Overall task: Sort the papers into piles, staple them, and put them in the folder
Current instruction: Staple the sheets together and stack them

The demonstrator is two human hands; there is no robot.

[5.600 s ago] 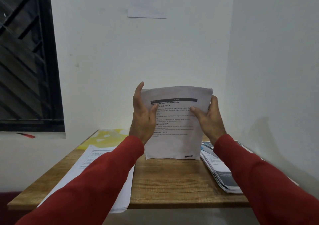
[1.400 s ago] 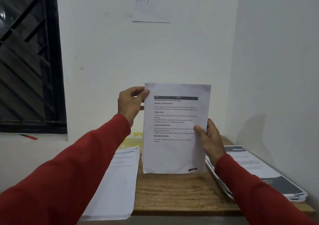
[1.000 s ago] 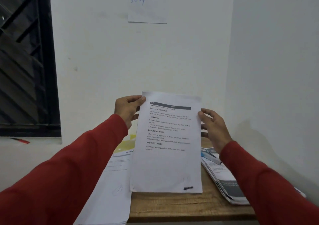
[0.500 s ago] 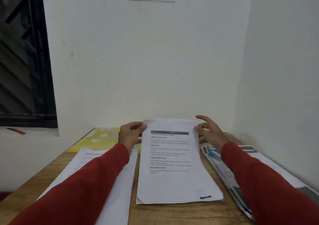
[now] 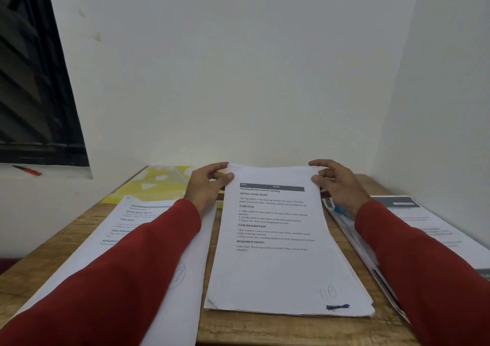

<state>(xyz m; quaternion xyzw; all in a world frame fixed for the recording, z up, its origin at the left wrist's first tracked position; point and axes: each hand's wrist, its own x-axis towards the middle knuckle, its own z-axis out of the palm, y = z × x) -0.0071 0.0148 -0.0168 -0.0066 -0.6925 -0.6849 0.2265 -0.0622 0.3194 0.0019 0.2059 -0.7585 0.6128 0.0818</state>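
Wooden desk [image 5: 265, 329] boards run under three paper lots in a white-walled corner, a dark window off at 9 o'clock

Nearest the person, the middle stack [image 5: 286, 252] lies flat on the desk at 12 o'clock, its bottom edge closest, where the sheets fan slightly out of register. Its long axis runs from the person toward the back wall, heading at the far end, so the print reads upright from the seat. At 10 o'clock lies the left pile [image 5: 148, 229], partly under a red sleeve and just beside the stack; at 2 o'clock the right pile [image 5: 434, 229], with dark banner print, lies close alongside

Farther out, the left hand [image 5: 205, 186] pinches the stack's far left corner between thumb and fingers, holding it. The right hand [image 5: 336, 183] sits at the far right corner with fingers curled and spread; whether it grips the edge or only touches it cannot be told. Beyond the left hand, a yellow folder [image 5: 156, 183] lies against the wall at 11 o'clock

Likely risks: the uneven near edge means a staple could miss the lower sheets unless the stack is squared; sliding it could push sheets into a neighbouring pile and mix the sorting. No stapler is clearly identifiable, though something blue shows under the right wrist
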